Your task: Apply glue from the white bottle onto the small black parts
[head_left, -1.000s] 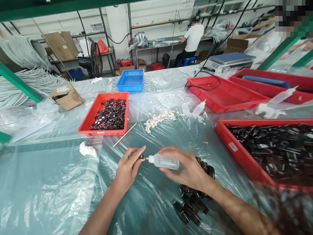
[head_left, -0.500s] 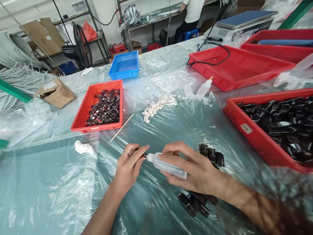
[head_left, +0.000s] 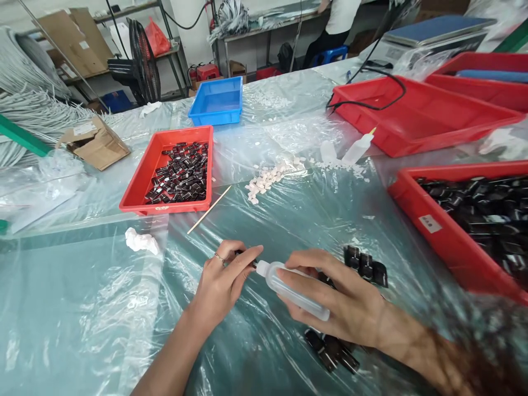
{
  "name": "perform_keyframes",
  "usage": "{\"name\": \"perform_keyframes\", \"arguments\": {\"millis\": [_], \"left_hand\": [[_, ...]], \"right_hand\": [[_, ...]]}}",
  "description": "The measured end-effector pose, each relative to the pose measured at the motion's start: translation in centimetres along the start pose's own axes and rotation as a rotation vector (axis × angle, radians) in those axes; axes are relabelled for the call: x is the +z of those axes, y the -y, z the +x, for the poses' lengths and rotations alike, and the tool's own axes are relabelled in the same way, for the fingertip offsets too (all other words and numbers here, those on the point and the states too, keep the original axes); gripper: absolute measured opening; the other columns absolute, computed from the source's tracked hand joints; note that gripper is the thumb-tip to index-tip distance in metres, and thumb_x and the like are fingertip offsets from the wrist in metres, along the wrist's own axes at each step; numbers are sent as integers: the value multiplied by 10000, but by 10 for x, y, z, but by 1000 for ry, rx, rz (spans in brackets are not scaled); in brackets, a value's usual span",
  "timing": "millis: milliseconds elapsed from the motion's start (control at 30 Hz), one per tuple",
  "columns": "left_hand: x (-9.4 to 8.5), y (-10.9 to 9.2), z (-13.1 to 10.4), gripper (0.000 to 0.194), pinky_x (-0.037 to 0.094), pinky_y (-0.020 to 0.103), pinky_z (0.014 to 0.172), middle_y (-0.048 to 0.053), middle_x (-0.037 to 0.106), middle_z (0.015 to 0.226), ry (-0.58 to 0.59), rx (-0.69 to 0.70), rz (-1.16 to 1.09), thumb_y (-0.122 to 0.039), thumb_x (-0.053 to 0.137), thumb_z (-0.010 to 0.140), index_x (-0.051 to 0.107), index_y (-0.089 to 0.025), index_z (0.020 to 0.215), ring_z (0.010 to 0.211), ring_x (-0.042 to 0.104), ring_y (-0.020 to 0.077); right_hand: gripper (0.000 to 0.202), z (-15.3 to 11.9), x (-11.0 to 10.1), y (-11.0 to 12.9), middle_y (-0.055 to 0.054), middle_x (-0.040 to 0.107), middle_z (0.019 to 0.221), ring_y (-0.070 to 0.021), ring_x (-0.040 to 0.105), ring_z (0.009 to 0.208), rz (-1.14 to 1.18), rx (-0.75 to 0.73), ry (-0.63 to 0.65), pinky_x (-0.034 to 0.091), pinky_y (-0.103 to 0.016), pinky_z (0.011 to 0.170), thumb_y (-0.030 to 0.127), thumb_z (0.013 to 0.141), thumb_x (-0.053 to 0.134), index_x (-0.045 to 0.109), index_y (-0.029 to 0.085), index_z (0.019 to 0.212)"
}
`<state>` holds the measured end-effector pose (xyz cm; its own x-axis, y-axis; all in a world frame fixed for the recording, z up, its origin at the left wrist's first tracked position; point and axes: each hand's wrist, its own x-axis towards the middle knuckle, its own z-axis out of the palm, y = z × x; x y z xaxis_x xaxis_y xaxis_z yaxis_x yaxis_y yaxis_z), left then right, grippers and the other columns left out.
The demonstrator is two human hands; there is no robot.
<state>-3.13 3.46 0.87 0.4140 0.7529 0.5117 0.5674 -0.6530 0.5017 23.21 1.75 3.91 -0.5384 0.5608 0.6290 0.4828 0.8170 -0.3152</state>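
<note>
My left hand point(head_left: 226, 272) pinches a small black part point(head_left: 254, 264), mostly hidden by the fingers. My right hand point(head_left: 334, 289) is wrapped round a translucent white squeeze bottle point(head_left: 297, 294), tilted so that its nozzle points left and meets the black part at my left fingertips. Beyond my right hand lie a few glossy black pieces point(head_left: 365, 265) in a row. More black pieces point(head_left: 332, 351) lie on the plastic-covered table below that hand. A thin wooden stick point(head_left: 209, 210) rests past my left hand, beside a red tray point(head_left: 138, 184) of small black parts.
Small whitish pieces point(head_left: 264, 181) lie in a loose pile mid-table, near another squeeze bottle point(head_left: 358, 149). At the right stands a red bin point(head_left: 443, 250) full of black pieces. A blue tray point(head_left: 216, 116) and crumpled white tissue point(head_left: 141, 241) lie left. A person point(head_left: 340, 22) sits in the background.
The whole view has shifted slightly. The right hand's bottle tilts a little more, its nozzle still at the black part. Both hands keep their holds.
</note>
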Motion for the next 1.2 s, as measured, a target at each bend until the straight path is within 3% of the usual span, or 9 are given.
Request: {"name": "perform_keyframes", "arguments": {"millis": [167, 367, 567, 667, 733, 833, 967, 1067, 1200], "left_hand": [[-2, -3, 2, 351, 615, 223, 667, 39, 664, 1137, 11, 14, 45, -234, 488, 1175, 681, -333, 1451, 821, 735, 120], [-1, -4, 5, 351, 666, 225, 685, 46, 759, 1133, -2, 33, -3, -235, 495, 1175, 667, -328, 1466, 842, 809, 139], [0, -3, 4, 377, 711, 252, 712, 53, 837, 1186, -19, 23, -98, -243, 547, 1162, 621, -336, 1519, 778, 819, 134], [1, -3, 3, 364, 704, 279, 703, 37, 865, 1139, -20, -12, -95, -277, 572, 1154, 608, -345, 1509, 729, 788, 140], [3, -1, 1, 322, 702, 302, 703, 24, 874, 1083, -36, -75, -123, -305, 606, 1134, 617, -335, 1454, 722, 774, 158], [9, 2, -2, 199, 701, 331, 691, 25, 877, 1077, -73, -222, -239, -322, 622, 1104, 644, -319, 1301, 707, 773, 176], [19, 8, -3, 153, 684, 354, 630, 24, 877, 1081, -110, -357, -388, -348, 516, 1130, 644, -330, 1212, 621, 758, 175], [25, 13, -3, 163, 673, 371, 590, 1, 856, 977, -167, -364, -398, -377, 504, 1126, 663, -349, 1148, 586, 748, 195], [29, 21, -3, 184, 671, 421, 559, -15, 796, 831, -228, -255, -270, -356, 567, 1080, 702, -410, 1193, 589, 742, 254]], "right_hand": [[817, 4, 0, 0, -108, 778, 1064, -269, 821, 850, -30, -50, -31, 763, -354, 732, 120, 975, 682, 430, 267, 1738], [751, 7, -2, 2, -63, 767, 1066, -258, 800, 819, 39, 39, -77, 753, -367, 708, 155, 953, 719, 525, 392, 1639], [381, 9, -4, -17, -70, 753, 1131, -258, 798, 951, 457, 423, -267, 701, -348, 745, 286, 963, 813, 691, 390, 1309], [342, 8, 5, -40, -52, 755, 1145, -232, 810, 947, 731, 593, -267, 686, -327, 761, 373, 992, 816, 693, 368, 1311], [340, 6, 17, -53, -57, 744, 1161, -242, 816, 1011, 760, 648, -207, 692, -358, 858, 413, 974, 834, 703, 319, 1273], [309, 4, 35, -63, -49, 749, 1148, -282, 803, 1120, 611, 645, -78, 663, -461, 1035, 376, 922, 852, 696, 298, 1178], [287, 2, 39, -67, -32, 789, 1111, -310, 830, 1065, 509, 599, 29, 690, -502, 949, 330, 885, 855, 688, 318, 1118], [483, 6, 27, -78, -46, 826, 1171, -324, 837, 1127, 502, 522, 62, 705, -476, 958, 424, 826, 927, 698, 331, 1242], [311, 32, 18, -112, -79, 819, 1095, -253, 830, 1002, 398, 481, -51, 698, -366, 822, 534, 1063, 676, 712, 277, 1234]]}}
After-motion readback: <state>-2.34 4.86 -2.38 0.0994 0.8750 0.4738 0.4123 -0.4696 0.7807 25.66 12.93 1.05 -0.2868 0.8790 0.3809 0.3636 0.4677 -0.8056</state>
